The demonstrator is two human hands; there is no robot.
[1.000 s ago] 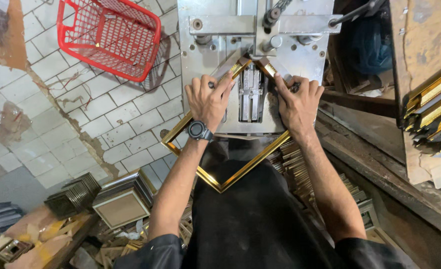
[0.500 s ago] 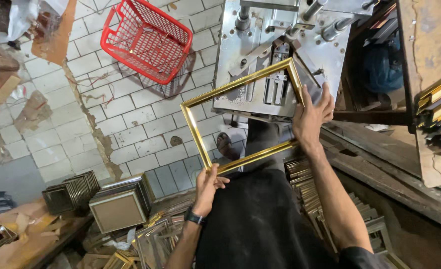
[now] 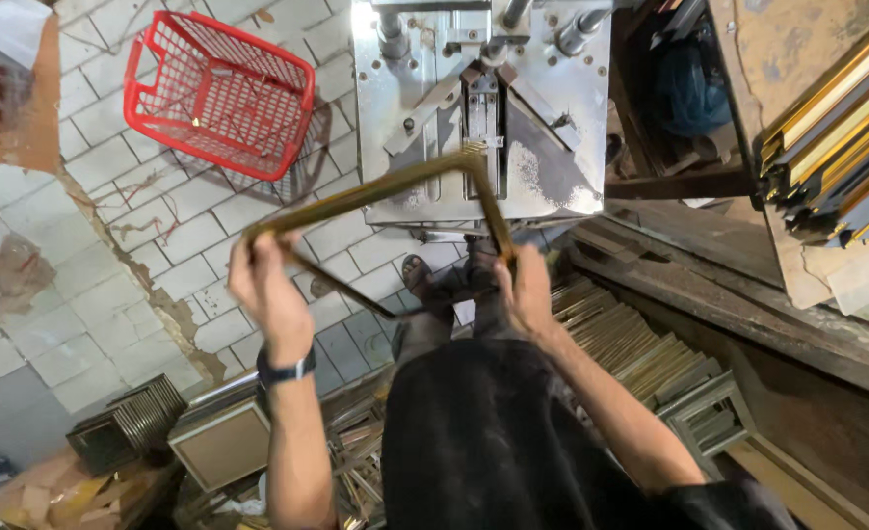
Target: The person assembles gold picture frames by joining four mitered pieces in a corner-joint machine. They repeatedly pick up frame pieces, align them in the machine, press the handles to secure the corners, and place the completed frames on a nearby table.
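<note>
Frame (image 3: pixel 375 191) between left hand (image 3: pixel 267 290) and right hand (image 3: pixel 525 292)

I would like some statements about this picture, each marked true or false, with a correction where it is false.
1. Both hands hold the gold frame. True: left hand, right hand.
2. The red basket stands on the metal machine. False: it stands on the tiled floor.
3. A watch is on the right wrist. False: it is on the left.
4. One frame corner points at the machine. True.
</note>
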